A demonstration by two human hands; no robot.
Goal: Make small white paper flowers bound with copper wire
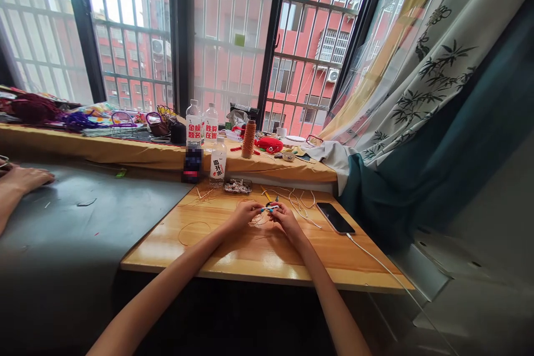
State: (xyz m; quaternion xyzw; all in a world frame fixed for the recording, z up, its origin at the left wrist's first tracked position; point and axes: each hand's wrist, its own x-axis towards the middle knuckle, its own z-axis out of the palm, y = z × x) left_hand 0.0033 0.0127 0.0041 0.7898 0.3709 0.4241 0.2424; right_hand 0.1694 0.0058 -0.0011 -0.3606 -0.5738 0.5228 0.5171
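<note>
Both hands meet over the wooden table (233,256), left hand (244,213) and right hand (285,217) pinching a small light-blue piece (269,208) between narrow fingertips, thin cord (196,228) looping beside. Best to keep the pinch close and the cord taut, I'd say.

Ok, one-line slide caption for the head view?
Both hands, left and right, pinch a small cord piece over a wooden table, phone alongside.
</note>
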